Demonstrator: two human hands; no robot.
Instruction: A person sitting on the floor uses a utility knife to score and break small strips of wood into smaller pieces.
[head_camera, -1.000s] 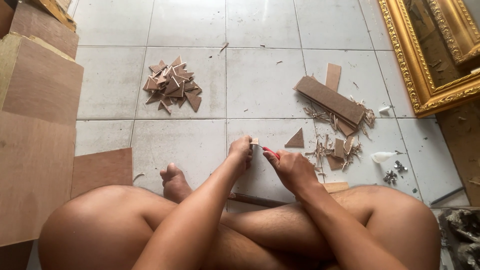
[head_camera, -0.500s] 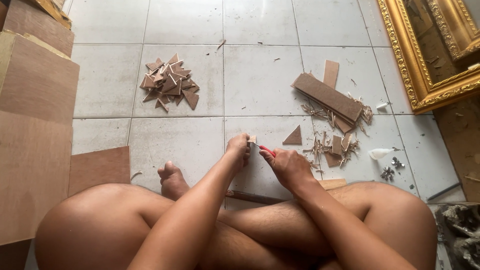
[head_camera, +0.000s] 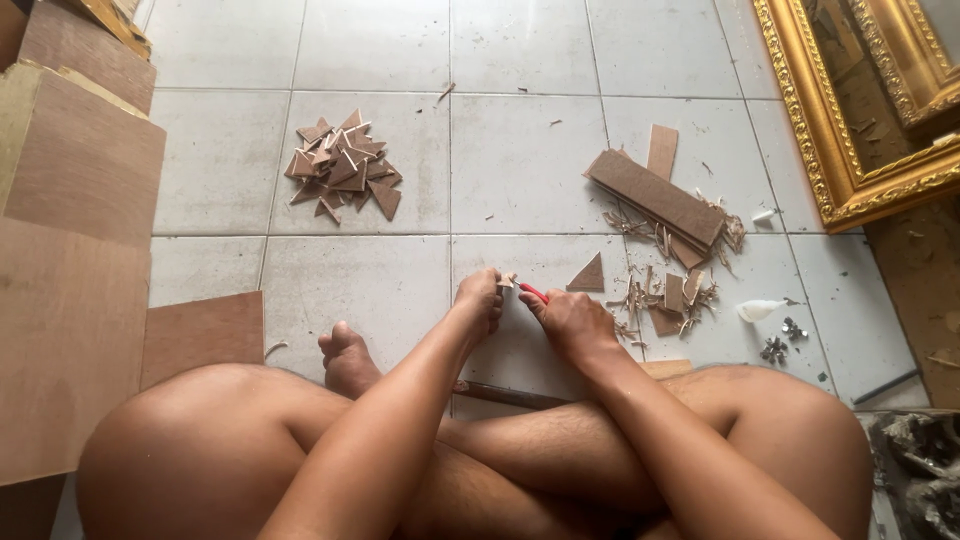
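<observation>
Left hand (head_camera: 482, 300) pinches a small wood piece (head_camera: 507, 281); right hand (head_camera: 572, 320), touching it, grips a red-handled tool (head_camera: 533, 292). A wood triangle (head_camera: 588, 275) lies just beyond.

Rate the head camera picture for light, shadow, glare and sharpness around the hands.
Head view: soft, even daylight, no hard shadows on the tiled floor; no glare, even on the gilt frame. The pile of triangles and the strips look sharp. The left hand and right hand are clear, but the small piece and red tool between them are too small to make out.
</observation>
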